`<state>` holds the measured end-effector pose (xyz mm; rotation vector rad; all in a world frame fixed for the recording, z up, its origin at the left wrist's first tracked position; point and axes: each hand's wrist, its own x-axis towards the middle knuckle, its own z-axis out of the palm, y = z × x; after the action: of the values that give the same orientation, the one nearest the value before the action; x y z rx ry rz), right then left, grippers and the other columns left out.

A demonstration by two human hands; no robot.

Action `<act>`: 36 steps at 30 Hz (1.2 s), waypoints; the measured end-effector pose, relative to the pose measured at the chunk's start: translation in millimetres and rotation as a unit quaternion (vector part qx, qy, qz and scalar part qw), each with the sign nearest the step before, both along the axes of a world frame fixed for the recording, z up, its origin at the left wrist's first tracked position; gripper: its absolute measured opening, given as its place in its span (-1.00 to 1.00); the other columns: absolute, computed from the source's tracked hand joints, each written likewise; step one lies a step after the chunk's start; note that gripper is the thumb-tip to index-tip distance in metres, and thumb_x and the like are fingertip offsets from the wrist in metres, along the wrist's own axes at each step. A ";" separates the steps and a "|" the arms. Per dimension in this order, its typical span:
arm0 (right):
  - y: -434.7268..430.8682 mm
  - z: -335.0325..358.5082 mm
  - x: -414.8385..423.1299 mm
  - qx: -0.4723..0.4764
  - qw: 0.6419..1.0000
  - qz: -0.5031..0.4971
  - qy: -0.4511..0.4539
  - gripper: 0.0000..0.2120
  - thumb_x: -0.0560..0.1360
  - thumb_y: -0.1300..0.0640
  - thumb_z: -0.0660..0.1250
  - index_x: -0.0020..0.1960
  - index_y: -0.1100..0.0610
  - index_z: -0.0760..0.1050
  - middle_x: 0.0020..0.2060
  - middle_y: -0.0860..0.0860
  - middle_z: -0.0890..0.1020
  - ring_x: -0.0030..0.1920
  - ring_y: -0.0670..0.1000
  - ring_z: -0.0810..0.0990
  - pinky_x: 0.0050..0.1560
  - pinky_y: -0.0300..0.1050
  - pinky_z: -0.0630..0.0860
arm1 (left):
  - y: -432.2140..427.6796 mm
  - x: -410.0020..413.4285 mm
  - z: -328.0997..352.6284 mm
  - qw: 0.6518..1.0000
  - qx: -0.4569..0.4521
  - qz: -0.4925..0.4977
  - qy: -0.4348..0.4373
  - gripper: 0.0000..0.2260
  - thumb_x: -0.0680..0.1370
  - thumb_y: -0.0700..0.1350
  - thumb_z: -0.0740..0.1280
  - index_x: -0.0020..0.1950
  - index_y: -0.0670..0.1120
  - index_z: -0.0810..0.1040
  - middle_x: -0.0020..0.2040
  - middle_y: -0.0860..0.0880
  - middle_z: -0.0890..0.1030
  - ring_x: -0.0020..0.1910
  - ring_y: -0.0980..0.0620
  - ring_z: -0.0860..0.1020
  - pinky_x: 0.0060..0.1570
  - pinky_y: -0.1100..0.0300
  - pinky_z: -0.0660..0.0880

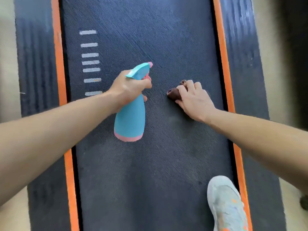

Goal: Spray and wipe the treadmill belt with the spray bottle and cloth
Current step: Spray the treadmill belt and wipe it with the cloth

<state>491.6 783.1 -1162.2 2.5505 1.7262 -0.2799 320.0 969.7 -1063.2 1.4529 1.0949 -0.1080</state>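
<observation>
Gripping opaque spray bottle (130, 119) w/ L hand (128, 89) — R hand (195, 100) clutches cloth (174, 94) on belt (141, 172).

Left hand (128, 89) grips bottle (130, 120) (right hand (195, 100) holds cloth (174, 94)).

Head view, looking steeply down, close above treadmill belt (150, 164).

No legible text; plain white dash marks (90, 62) on treadmill belt (166, 47).
</observation>
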 end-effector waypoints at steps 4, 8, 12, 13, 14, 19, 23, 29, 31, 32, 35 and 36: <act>-80.2 -10.3 -53.2 0.010 0.995 -0.101 0.000 -0.63 0.55 -0.08 0.37 0.22 0.15 0.50 0.14 0.23 0.50 0.01 0.29 0.48 -0.15 0.19 0.56 | -16.4 -3.3 5.5 1.000 -0.011 -0.021 -0.007 -0.70 0.33 0.00 0.50 0.03 0.28 0.73 -0.10 0.12 0.66 -0.22 -0.03 0.70 0.12 -0.26 0.68; -104.4 -37.3 -78.7 0.079 0.982 -0.168 -0.028 -0.70 0.54 -0.08 0.35 0.13 0.12 0.56 0.08 0.19 0.56 -0.04 0.27 0.51 -0.13 0.15 0.51 | -41.0 -2.0 -5.7 0.997 -0.010 -0.071 0.030 -0.67 0.35 0.06 0.48 0.11 0.12 0.71 -0.03 -0.01 0.71 -0.28 -0.05 0.72 0.13 -0.22 0.68; -100.4 -50.1 -71.8 0.143 0.977 -0.151 -0.042 -0.67 0.50 -0.09 0.43 0.15 0.09 0.55 0.08 0.16 0.55 -0.03 0.24 0.46 -0.13 0.12 0.45 | -51.9 3.4 -16.0 0.994 0.016 -0.099 0.045 -0.75 0.37 0.05 0.46 0.02 0.05 0.70 0.11 -0.09 0.72 -0.20 -0.07 0.75 0.14 -0.20 0.69; -101.7 -50.9 -73.4 0.148 0.977 -0.151 -0.041 -0.68 0.50 -0.09 0.42 0.14 0.08 0.55 0.08 0.15 0.55 -0.04 0.23 0.46 -0.13 0.12 0.45 | -56.6 5.8 -17.0 0.993 0.020 -0.108 0.050 -0.75 0.37 0.04 0.45 0.01 0.01 0.68 0.10 -0.09 0.72 -0.21 -0.06 0.75 0.14 -0.19 0.69; -103.0 -52.9 -75.6 0.151 0.977 -0.146 -0.045 -0.68 0.51 -0.10 0.41 0.14 0.07 0.54 0.07 0.14 0.55 -0.05 0.23 0.46 -0.13 0.11 0.46 | -62.0 7.1 -17.0 0.992 0.027 -0.116 0.051 -0.74 0.37 0.03 0.44 0.01 -0.01 0.68 0.10 -0.09 0.72 -0.23 -0.06 0.75 0.14 -0.15 0.69; -103.9 -49.6 -71.0 0.162 0.976 -0.141 -0.044 -0.67 0.50 -0.11 0.42 0.15 0.07 0.56 0.06 0.13 0.55 -0.07 0.22 0.48 -0.16 0.08 0.45 | -92.5 2.3 -18.5 0.988 0.047 -0.133 0.056 -0.74 0.34 0.04 0.42 -0.03 -0.01 0.66 0.09 -0.07 0.74 -0.27 -0.09 0.76 0.11 -0.14 0.70; -108.5 -43.4 -77.5 0.153 0.968 -0.195 -0.046 -0.67 0.52 -0.11 0.40 0.17 0.07 0.54 0.06 0.14 0.56 -0.08 0.23 0.49 -0.20 0.10 0.48 | -109.1 -6.4 -20.0 0.990 0.036 -0.122 0.057 -0.75 0.34 0.03 0.43 -0.02 0.01 0.68 0.00 0.07 0.74 -0.28 -0.05 0.76 0.05 0.01 0.69; -152.0 -39.8 -128.3 0.127 0.929 -0.345 -0.049 -0.61 0.46 -0.05 0.48 0.18 0.13 0.52 0.06 0.17 0.54 -0.08 0.25 0.49 -0.22 0.11 0.52 | -124.9 -7.9 -15.0 0.988 0.015 -0.149 0.037 -0.63 0.28 0.07 0.45 0.06 0.06 0.71 0.06 -0.04 0.74 -0.07 -0.14 0.76 0.10 -0.16 0.71; -151.7 -40.6 -129.3 0.119 0.930 -0.343 -0.051 -0.61 0.46 -0.05 0.49 0.17 0.12 0.52 0.06 0.17 0.54 -0.08 0.25 0.49 -0.23 0.12 0.52 | -129.0 -2.0 -13.7 0.986 0.031 -0.157 0.040 -0.70 0.35 0.02 0.47 0.06 0.03 0.72 -0.04 -0.01 0.73 -0.23 -0.09 0.73 0.08 -0.09 0.71; -150.5 -41.0 -127.4 0.119 0.932 -0.339 -0.054 -0.61 0.46 -0.05 0.49 0.17 0.12 0.51 0.06 0.17 0.54 -0.08 0.25 0.49 -0.23 0.12 0.52 | -130.3 1.9 -13.2 0.985 0.048 -0.158 0.045 -0.75 0.39 -0.01 0.48 0.06 0.00 0.71 -0.11 0.02 0.70 -0.30 -0.04 0.72 0.07 -0.04 0.71; -151.2 -41.3 -127.1 0.124 0.932 -0.335 -0.061 -0.61 0.47 -0.05 0.49 0.17 0.12 0.50 0.06 0.17 0.54 -0.08 0.25 0.49 -0.24 0.12 0.52 | -132.1 11.7 -13.5 0.978 0.110 -0.165 0.069 -0.92 0.51 -0.07 0.47 -0.04 -0.03 0.64 -0.17 0.07 0.65 -0.33 0.01 0.74 -0.01 0.14 0.66; -151.8 -41.9 -127.5 0.127 0.931 -0.337 -0.062 -0.62 0.47 -0.05 0.49 0.16 0.12 0.49 0.06 0.17 0.54 -0.08 0.25 0.49 -0.24 0.12 0.52 | -132.6 14.2 -13.6 0.972 0.130 -0.178 0.079 -0.93 0.52 -0.06 0.46 -0.08 -0.01 0.60 -0.17 0.06 0.65 -0.33 0.01 0.75 -0.04 0.17 0.63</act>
<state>364.1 631.4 -1204.0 3.1883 0.8332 0.0956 334.2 837.1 -1076.9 1.8954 0.9915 -0.3508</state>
